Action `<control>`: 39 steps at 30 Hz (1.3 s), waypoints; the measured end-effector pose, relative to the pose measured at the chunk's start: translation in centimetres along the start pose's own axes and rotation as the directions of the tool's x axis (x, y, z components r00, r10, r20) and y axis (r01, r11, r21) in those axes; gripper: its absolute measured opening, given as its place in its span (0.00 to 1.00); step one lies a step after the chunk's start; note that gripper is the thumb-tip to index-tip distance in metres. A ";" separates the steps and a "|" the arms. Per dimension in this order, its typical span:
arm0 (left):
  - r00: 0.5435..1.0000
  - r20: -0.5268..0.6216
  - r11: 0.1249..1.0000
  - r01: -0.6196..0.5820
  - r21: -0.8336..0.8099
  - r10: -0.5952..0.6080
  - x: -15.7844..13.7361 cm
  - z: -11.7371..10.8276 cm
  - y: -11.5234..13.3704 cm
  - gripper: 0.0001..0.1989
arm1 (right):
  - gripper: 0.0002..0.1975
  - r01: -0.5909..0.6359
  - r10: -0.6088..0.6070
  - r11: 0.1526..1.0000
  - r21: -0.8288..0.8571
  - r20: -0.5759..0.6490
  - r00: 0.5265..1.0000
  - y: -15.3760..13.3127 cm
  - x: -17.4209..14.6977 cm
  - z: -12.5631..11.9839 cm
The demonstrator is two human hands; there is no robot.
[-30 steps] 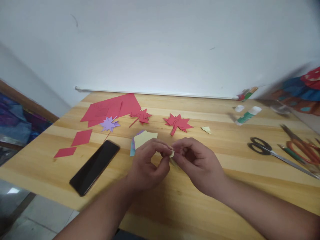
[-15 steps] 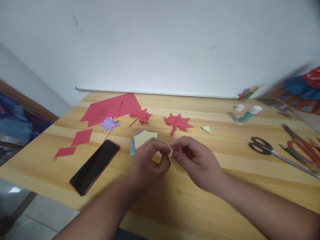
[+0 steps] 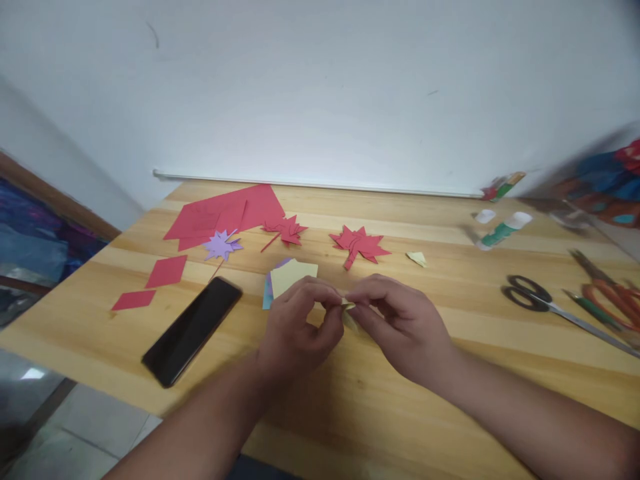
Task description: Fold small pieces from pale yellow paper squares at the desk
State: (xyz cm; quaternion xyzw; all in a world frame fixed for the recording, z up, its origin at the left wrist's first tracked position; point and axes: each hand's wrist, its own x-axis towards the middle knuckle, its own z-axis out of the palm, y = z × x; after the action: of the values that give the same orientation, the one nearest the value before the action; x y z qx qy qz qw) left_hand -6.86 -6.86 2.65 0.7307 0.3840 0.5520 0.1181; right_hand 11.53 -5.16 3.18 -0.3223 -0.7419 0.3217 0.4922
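Observation:
Between my two hands is a small piece of pale yellow paper (image 3: 349, 306), mostly covered by fingers. My left hand (image 3: 303, 323) pinches its left side between thumb and forefinger. On the other side my right hand (image 3: 403, 323) pinches it with thumb and fingertips. Just behind my left hand lies a pile of yellow, purple and blue paper sheets (image 3: 295, 273). A red paper maple leaf (image 3: 359, 245) rests beyond my hands, and a small folded yellow paper piece (image 3: 417, 258) sits to its right.
Left on the wooden table are a phone (image 3: 193, 331), red paper diamonds (image 3: 167, 271), a purple paper leaf (image 3: 223, 245), another red leaf (image 3: 290, 231) and red sheets (image 3: 225, 213). Rightward are a glue stick (image 3: 505, 231), its cap (image 3: 485, 216), black-handled scissors (image 3: 530, 293) and orange-handled scissors (image 3: 613, 293).
The yellow paper has turned between my fingertips, and my right fingers have shifted on it. Everything on the table appears slightly farther right as the view shifts.

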 end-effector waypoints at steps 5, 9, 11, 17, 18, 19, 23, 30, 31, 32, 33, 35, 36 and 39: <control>1.000 0.029 0.999 0.005 -0.034 -0.004 -0.1 -0.1 0.1 0.09 | 0.10 0.102 -0.104 0.989 -0.103 -0.015 0.994 0.0 0.1 -0.2; 0.999 0.034 1.000 0.029 -0.011 -0.029 -0.1 0.0 0.1 0.08 | 0.11 0.087 -0.090 0.988 -0.124 -0.015 0.996 -0.1 0.2 -0.1; 0.999 0.035 0.999 0.033 -0.004 -0.033 -0.2 0.0 0.0 0.08 | 0.11 0.100 -0.102 0.988 -0.120 -0.010 0.995 -0.2 0.2 -0.2; 0.998 0.054 0.997 0.037 -0.067 -0.033 -0.3 0.0 0.1 0.08 | 0.10 0.140 -0.141 0.984 -0.114 -0.001 0.990 -0.3 0.2 -0.4; 0.997 0.059 0.996 0.045 -0.082 -0.041 -0.3 0.0 0.1 0.08 | 0.10 0.140 -0.141 0.983 -0.117 -0.002 0.990 -0.3 0.2 -0.4; 0.997 0.064 0.994 0.057 -0.094 -0.051 -0.4 0.0 0.0 0.07 | 0.10 0.140 -0.141 0.983 -0.120 -0.001 0.990 -0.3 0.2 -0.4; 0.992 0.076 0.986 0.111 -0.126 -0.102 -0.5 -0.1 -0.1 0.06 | 0.10 0.152 -0.155 0.980 -0.126 -0.009 0.988 -0.4 0.3 -0.3; 0.989 0.057 0.973 0.145 -0.177 -0.137 -0.7 0.0 0.0 0.09 | 0.08 0.123 -0.124 0.990 -0.068 -0.025 0.992 -0.4 0.4 -0.3; 0.990 0.048 0.974 0.143 -0.175 -0.136 -0.8 0.0 0.0 0.11 | 0.08 0.106 -0.108 0.993 -0.059 -0.024 0.994 -0.4 0.4 -0.3; 0.990 0.040 0.975 0.141 -0.172 -0.136 -0.9 0.1 -0.1 0.13 | 0.08 0.088 -0.089 0.995 -0.046 -0.022 0.996 -0.4 0.4 -0.3; 0.990 0.034 0.975 0.142 -0.173 -0.138 -1.0 0.1 -0.1 0.14 | 0.08 0.067 -0.068 0.997 -0.032 -0.021 0.997 -0.5 0.5 -0.3; 0.988 0.016 0.969 0.151 -0.194 -0.151 -1.3 0.3 -0.3 0.16 | 0.09 0.022 -0.022 1.000 -0.003 -0.023 1.000 -0.6 0.5 -0.3; 0.987 0.006 0.965 0.158 -0.210 -0.161 -1.4 0.4 -0.3 0.17 | 0.09 0.001 0.000 1.000 0.013 -0.025 1.000 -0.7 0.5 -0.3; 0.987 -0.029 0.962 0.149 -0.227 -0.160 -1.5 0.6 -0.4 0.17 | 0.08 -0.059 0.061 0.996 0.061 -0.027 0.998 -0.9 0.6 -0.2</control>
State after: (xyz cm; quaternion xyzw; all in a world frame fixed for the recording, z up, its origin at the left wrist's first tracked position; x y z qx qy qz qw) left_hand -6.61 -7.43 1.13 0.6673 0.3778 0.5979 0.2335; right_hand 11.39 -5.20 4.26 -0.3342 -0.7147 0.3536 0.5026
